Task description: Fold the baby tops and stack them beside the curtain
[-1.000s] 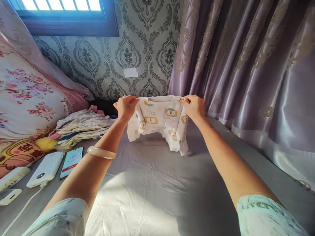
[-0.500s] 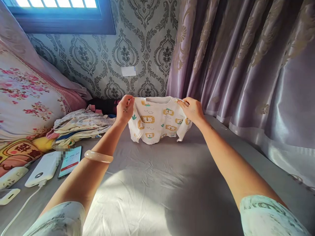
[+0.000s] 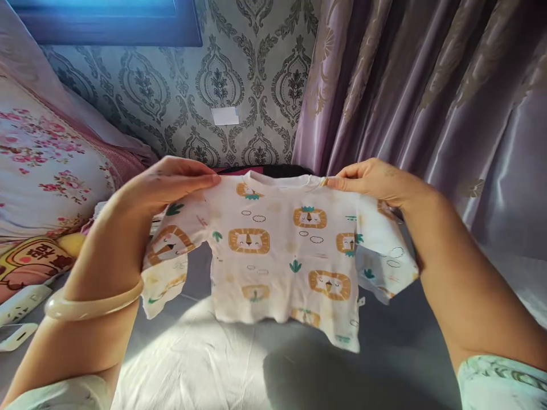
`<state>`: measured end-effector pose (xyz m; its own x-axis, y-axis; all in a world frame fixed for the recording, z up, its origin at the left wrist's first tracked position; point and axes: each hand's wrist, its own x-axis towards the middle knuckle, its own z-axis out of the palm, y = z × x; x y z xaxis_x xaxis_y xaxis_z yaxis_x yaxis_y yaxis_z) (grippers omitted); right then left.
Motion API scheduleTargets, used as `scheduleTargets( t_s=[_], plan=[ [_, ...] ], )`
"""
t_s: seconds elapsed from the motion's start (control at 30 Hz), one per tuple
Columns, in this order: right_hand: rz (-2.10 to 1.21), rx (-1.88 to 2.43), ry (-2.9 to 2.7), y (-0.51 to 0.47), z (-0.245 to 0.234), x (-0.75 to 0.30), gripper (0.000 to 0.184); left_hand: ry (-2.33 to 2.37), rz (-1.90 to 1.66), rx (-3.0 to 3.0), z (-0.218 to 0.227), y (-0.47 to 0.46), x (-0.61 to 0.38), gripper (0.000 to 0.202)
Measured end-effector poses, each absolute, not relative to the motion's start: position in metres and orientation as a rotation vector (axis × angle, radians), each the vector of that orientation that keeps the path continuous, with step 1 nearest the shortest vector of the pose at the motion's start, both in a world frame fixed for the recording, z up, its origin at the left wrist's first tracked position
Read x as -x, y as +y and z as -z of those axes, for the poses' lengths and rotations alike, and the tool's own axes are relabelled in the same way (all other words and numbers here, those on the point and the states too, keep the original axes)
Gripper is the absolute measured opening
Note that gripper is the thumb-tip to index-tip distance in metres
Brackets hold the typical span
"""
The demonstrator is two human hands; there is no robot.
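A small white child's shirt [image 3: 273,256] printed with orange lion faces hangs spread out in the air above the grey bed sheet [image 3: 192,364]. My left hand [image 3: 168,182] pinches its left shoulder, fingers pressed together. The right shoulder is pinched in my right hand [image 3: 376,179]. Both sleeves droop at the sides. A pale bangle [image 3: 92,302] sits on my left wrist.
A floral pillow [image 3: 47,165] lies at the left, with a white charger [image 3: 19,302] and a cartoon cushion [image 3: 29,265] below it. Patterned wallpaper [image 3: 239,80] is ahead. Mauve curtains [image 3: 427,91] hang along the right side of the bed.
Both hands have drawn the shirt from the far end of the bed toward me and raised it. It now hangs opened out wide, and hides the clothes pile and phone at the left.
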<state>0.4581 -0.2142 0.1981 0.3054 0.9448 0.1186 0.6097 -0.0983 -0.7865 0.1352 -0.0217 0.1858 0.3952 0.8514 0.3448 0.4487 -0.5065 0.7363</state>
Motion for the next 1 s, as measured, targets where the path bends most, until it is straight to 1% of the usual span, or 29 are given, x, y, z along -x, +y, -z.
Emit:
scheduleTargets(
  t_s=[0.03,0.13,0.23,0.3,0.37,0.5,0.6,0.7,0.8,1.0],
  plan=[
    [-0.612,1.842,-1.403,-0.204,-0.189,-0.464,0.044,1.072,-0.762,-2.098,-0.177,-0.009,-0.142,0.026],
    [-0.712,1.989,-1.445,-0.169,-0.144,-0.482,0.042,1.064,-0.461,-2.138,-0.131,0.027,-0.171,0.02],
    [-0.549,2.131,-1.567,-0.139,-0.082,-0.494,0.034,1.163,-0.24,-2.254,-0.072,0.047,-0.2,0.016],
    [-0.392,2.234,-1.602,-0.128,-0.043,-0.493,0.027,1.274,-0.194,-2.346,-0.037,0.047,-0.217,0.018],
    [-0.218,2.34,-1.548,-0.125,-0.011,-0.487,0.026,1.385,-0.202,-2.389,-0.008,0.041,-0.228,0.021],
    [0.066,2.419,-1.578,-0.126,0.029,-0.473,0.026,1.513,-0.286,-2.608,0.032,0.029,-0.239,0.034],
    [0.153,2.436,-1.647,-0.125,0.043,-0.472,0.028,1.497,-0.326,-2.722,0.05,0.031,-0.239,0.036],
    [0.196,2.423,-1.678,-0.117,0.049,-0.479,0.03,1.446,-0.357,-2.808,0.059,0.042,-0.236,0.038],
    [0.22,2.432,-1.684,-0.104,0.051,-0.487,0.03,1.402,-0.376,-2.893,0.06,0.056,-0.234,0.041],
    [0.213,2.442,-1.709,-0.076,0.051,-0.503,0.03,1.366,-0.391,-2.988,0.057,0.082,-0.242,0.038]
  ],
)
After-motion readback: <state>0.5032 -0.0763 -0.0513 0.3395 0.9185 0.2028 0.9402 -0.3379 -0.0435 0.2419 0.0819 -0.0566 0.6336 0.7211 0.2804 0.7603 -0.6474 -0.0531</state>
